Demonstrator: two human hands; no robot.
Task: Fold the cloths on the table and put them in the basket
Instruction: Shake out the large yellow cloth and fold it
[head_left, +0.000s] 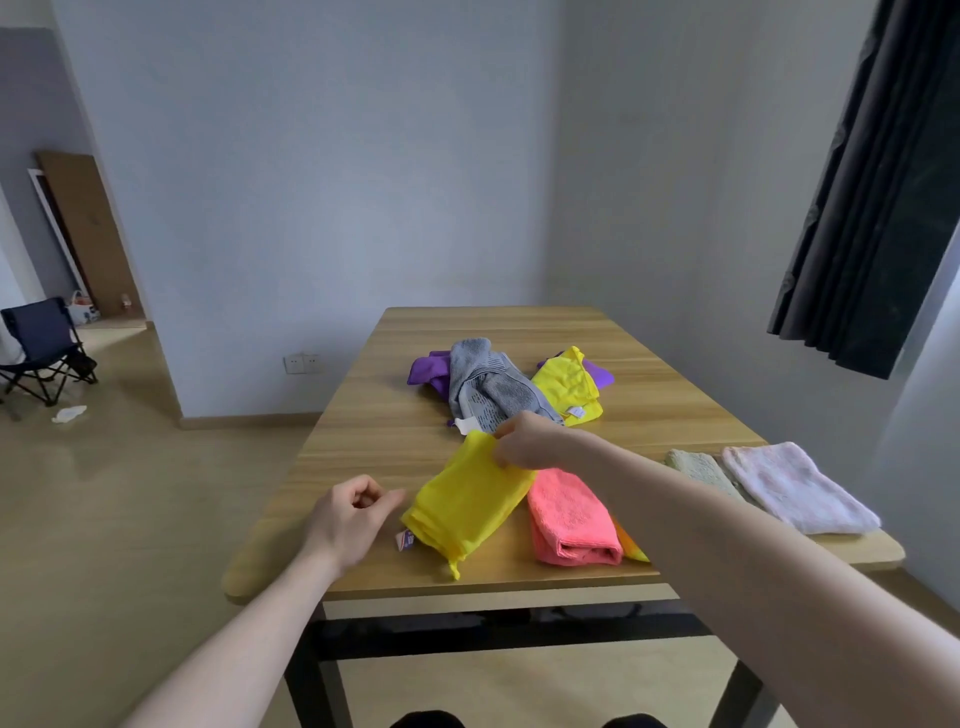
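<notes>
Head view: folded yellow cloth near the front edge of the wooden table, long axis diagonal, near-left to far-right, small tag at the near-left end, print too small to read. Right hand pinching the cloth's far end with curled fingers. Left hand just beside the near end, fingers curled, holding nothing. Folded pink cloth right alongside. Unfolded pile further back: grey cloth, purple cloth, second yellow cloth with an unreadable white label.
</notes>
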